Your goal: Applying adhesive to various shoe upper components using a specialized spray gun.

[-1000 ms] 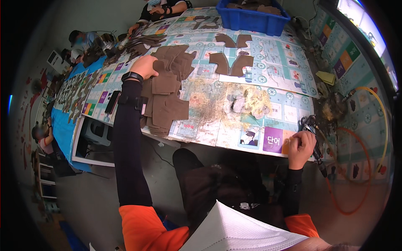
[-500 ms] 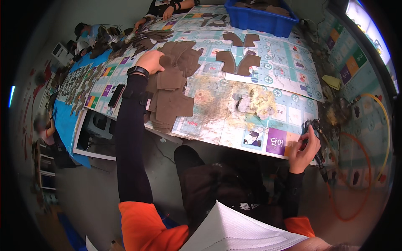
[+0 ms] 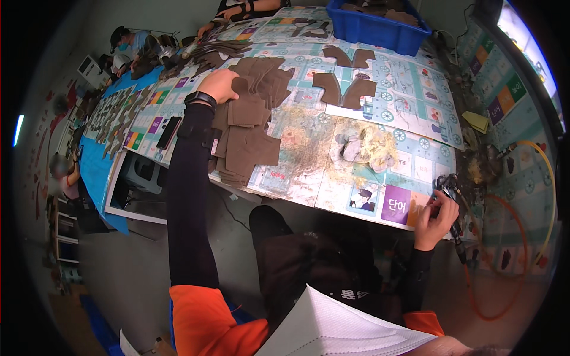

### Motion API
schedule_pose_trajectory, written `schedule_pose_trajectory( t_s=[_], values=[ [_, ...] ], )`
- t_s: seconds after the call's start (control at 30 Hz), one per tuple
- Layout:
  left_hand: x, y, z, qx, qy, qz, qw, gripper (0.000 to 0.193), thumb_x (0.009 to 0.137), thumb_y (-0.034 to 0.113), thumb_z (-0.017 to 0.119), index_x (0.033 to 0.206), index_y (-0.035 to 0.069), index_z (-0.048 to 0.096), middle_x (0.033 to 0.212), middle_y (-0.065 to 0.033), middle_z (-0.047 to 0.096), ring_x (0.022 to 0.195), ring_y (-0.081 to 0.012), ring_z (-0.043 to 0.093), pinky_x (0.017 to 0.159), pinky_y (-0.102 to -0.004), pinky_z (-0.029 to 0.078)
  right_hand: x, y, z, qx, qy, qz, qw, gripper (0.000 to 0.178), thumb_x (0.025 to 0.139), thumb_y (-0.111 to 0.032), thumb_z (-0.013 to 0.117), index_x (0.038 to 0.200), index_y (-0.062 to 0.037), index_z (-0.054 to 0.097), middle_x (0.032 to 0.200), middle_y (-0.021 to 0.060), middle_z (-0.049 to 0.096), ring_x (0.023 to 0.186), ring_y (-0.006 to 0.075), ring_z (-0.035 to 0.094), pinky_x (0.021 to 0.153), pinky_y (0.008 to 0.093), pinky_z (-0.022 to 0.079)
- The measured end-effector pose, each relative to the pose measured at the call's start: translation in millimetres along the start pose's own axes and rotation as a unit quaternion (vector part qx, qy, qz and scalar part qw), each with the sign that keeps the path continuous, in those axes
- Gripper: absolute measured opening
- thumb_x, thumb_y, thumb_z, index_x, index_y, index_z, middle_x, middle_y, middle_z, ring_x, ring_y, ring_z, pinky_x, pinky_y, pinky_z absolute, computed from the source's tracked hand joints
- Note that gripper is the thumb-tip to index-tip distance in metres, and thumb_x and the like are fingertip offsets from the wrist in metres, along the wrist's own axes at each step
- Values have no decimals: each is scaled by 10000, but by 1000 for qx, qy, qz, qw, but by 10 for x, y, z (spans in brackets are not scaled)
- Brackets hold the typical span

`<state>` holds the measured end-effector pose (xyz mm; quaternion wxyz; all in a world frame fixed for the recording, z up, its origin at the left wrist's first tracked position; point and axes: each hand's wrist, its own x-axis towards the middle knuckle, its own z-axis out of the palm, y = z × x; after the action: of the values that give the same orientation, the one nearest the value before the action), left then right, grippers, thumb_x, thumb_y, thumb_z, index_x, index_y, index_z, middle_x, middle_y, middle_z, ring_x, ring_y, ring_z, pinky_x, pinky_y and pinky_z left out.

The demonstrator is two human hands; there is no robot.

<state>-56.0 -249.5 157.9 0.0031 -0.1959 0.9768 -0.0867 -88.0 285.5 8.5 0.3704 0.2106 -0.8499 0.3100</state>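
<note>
Layers of flat, matte brown, fabric-like cut pieces [image 3: 252,147] lie overlapped on the glossy, picture-printed table covering [image 3: 300,193], left of centre and near its front edge. Our left hand [image 3: 218,86] rests at the pile's left side, thumb over the upper pieces; its other fingers are mostly hidden, so we cannot tell whether they pinch anything. Our right hand [image 3: 436,218] is half curled just beside a black hand tool [image 3: 449,185], and we cannot make out whether it grips something.

We judge each piece light, pliable yet firm enough to lie flat, dry-surfaced and unlikely to slip or break. A free edge or jutting corner, taken between thumb and forefinger, looks the best hold; neighbouring layers may cling.

Outlines mix rounded corners with straight cuts. Farther right, two V-notched brown shapes [image 3: 360,95] lie spread out. A crumpled, crusty-looking yellow-and-grey clump [image 3: 374,148] sits nearer us, and a smooth blue plastic crate [image 3: 380,32] holds more brown material [image 3: 389,14].
</note>
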Motion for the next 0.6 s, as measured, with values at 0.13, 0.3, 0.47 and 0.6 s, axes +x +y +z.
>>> schedule_pose_trajectory(
  t_s=[0.13, 0.3, 0.47, 0.6],
  values=[
    [-12, -1, 27, -4, 22, 8, 1000, 598, 725, 245, 860, 1254, 57, 656, 1219, -163, 656, 1183, -354, 588, 1007, -443, 474, 0, 9, 2, -3, -1, -6, 1000, 273, 709, 46, 549, 956, -19, 645, 764, 73, 520, 789, 279, 503, 807, 390, 391],
    [-6, -7, 18, 5, 11, 9, 1000, 611, 732, 257, 858, 1269, 57, 647, 1236, -163, 649, 1191, -351, 585, 1020, -444, 470, 13, -7, 3, 5, -3, -2, 1000, 253, 702, 39, 541, 924, -20, 646, 769, 66, 528, 800, 280, 504, 813, 397, 383],
    [-1, 0, 13, 7, 5, 8, 1000, 622, 734, 259, 858, 1282, 59, 639, 1243, -163, 647, 1194, -350, 584, 1024, -440, 471, 6, 9, 10, 3, -8, 1, 1000, 251, 702, 38, 544, 920, -31, 649, 769, 62, 530, 805, 277, 505, 819, 393, 386],
    [-11, 15, -8, 7, -6, 4, 1000, 625, 737, 257, 857, 1287, 59, 636, 1256, -162, 643, 1205, -349, 580, 1029, -438, 469, 8, 8, 11, 4, -7, -3, 1000, 249, 703, 36, 546, 919, -32, 649, 773, 61, 527, 810, 278, 507, 820, 395, 388]
  ],
)
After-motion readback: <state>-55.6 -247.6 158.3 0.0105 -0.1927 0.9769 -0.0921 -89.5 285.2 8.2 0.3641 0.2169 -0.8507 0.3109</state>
